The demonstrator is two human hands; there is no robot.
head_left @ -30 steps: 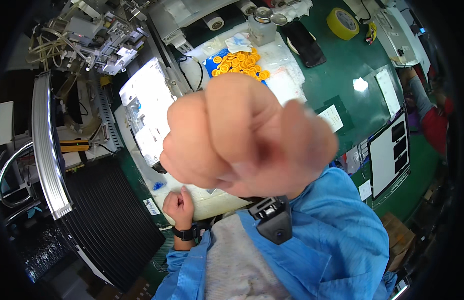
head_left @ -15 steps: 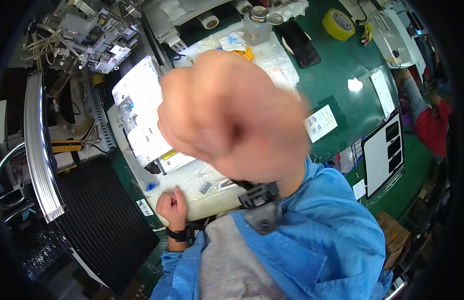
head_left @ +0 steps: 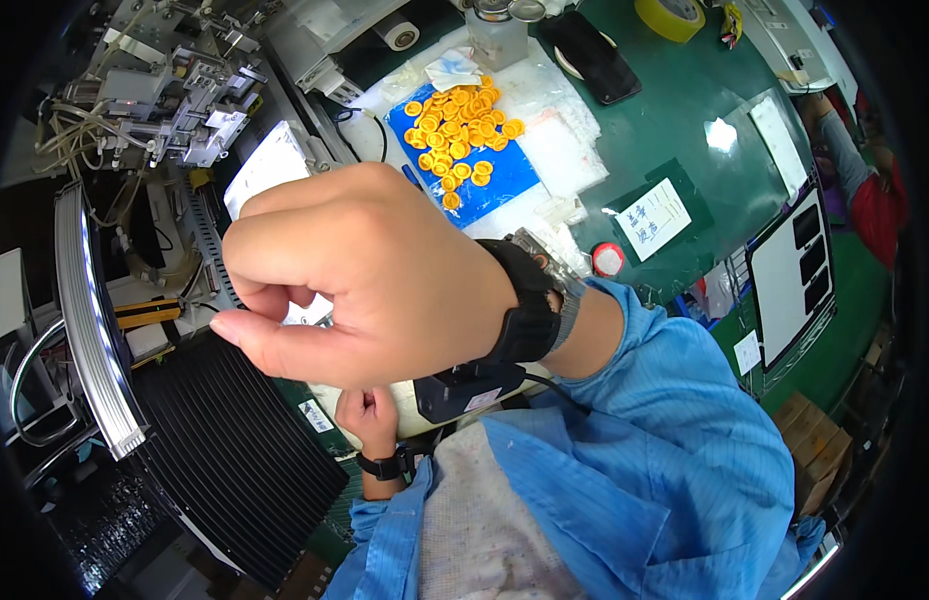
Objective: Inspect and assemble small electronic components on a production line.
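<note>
My right hand (head_left: 375,270) is raised close to the camera, over the work table and in front of a white fixture (head_left: 270,165) that it mostly hides. Its fingers curl inward, with the thumb a little apart; whatever lies inside the curl is out of sight. A black strap (head_left: 525,305) circles that wrist. By the table's near edge, my left hand (head_left: 368,418) rests closed in a loose fist, with nothing seen in it. Beyond the right hand, many yellow rolled finger cots (head_left: 455,130) lie heaped on a blue pad (head_left: 500,185).
A black phone (head_left: 600,70), yellow tape roll (head_left: 670,15) and paper label (head_left: 653,220) are on the green mat. A small red-rimmed round thing (head_left: 608,260) sits nearer. Metal machinery (head_left: 175,90) and a ribbed black cover (head_left: 235,450) stand left. Another person's sleeve (head_left: 845,150) shows right.
My right hand has swung left and slightly down from above the table's middle, uncovering the finger cots and blue pad. My left hand stays a fist near the edge. The whole view has shifted slightly.
</note>
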